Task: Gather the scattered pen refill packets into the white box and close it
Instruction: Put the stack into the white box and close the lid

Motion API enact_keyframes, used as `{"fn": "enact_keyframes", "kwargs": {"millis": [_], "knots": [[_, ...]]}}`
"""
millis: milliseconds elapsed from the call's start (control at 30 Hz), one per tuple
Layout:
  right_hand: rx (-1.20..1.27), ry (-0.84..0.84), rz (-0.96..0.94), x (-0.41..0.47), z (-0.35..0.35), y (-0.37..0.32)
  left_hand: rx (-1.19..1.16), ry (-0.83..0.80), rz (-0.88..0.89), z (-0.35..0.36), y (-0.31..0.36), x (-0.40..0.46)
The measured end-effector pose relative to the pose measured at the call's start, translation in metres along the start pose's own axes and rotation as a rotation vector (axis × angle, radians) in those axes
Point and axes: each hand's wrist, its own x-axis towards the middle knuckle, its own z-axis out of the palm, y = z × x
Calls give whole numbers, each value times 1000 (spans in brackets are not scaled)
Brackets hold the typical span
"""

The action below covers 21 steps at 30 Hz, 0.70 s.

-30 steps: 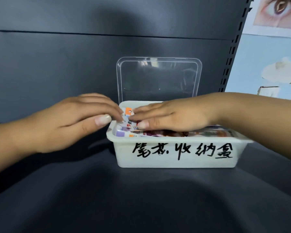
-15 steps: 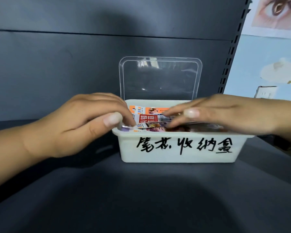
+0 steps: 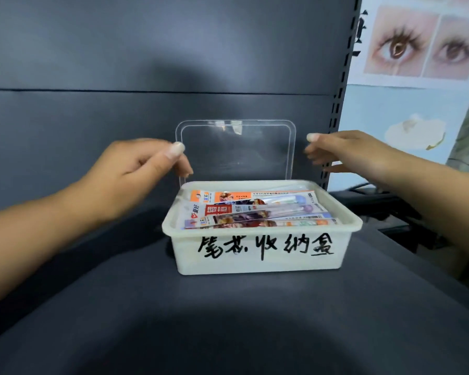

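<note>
The white box (image 3: 257, 262) with black handwritten characters on its front stands on the dark shelf. Several pen refill packets (image 3: 255, 212) lie flat inside it, filling it to the rim. Its clear lid (image 3: 236, 150) stands upright behind the box. My left hand (image 3: 136, 174) is at the lid's left edge, thumb and fingers touching or nearly touching it. My right hand (image 3: 347, 152) is just right of the lid's right edge, fingers apart, a small gap between them and the lid.
A dark grey back panel rises behind the box. A slotted black shelf upright (image 3: 341, 90) stands at the right, with posters of eyes (image 3: 417, 41) beyond it. Dark cables (image 3: 368, 190) lie right of the box.
Both hands have lifted off the packets in the box and moved up and apart to the two side edges of the upright lid.
</note>
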Motion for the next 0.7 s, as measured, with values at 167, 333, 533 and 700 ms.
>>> {"fn": "enact_keyframes", "kwargs": {"millis": [167,333,533,700], "knots": [[-179,115,-23,31,7,6,206,176,-205,18,-29,37],[86,109,-22,48,20,1,-72,197,-485,31,-36,57],[379,134,193,58,21,0,-449,365,-645,37,-19,60],[399,164,230,57,17,3,-601,363,-654,34,-7,57]]}}
